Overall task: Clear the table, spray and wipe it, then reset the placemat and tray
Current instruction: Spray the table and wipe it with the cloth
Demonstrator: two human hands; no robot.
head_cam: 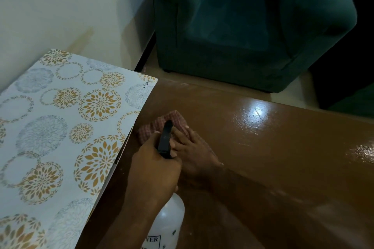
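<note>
Brown table (263, 147), glossy: I see my left hand (153, 172) at lower centre wrapped tight round the spray bottle (170, 222), right hand (194, 151) pressed flat, fingers spread, on the cloth (162, 123) beside the placemat (60, 127).

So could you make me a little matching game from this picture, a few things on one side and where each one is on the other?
Things:
1. spray bottle
2. checked cloth
3. patterned placemat
4. green armchair

Places:
A. pressed flat on the brown table under the right hand
B. on the floor beyond the table's far edge
C. gripped in the left hand
D. at the left, its edge lifted off the table

Pairs: 1-C, 2-A, 3-D, 4-B
</note>
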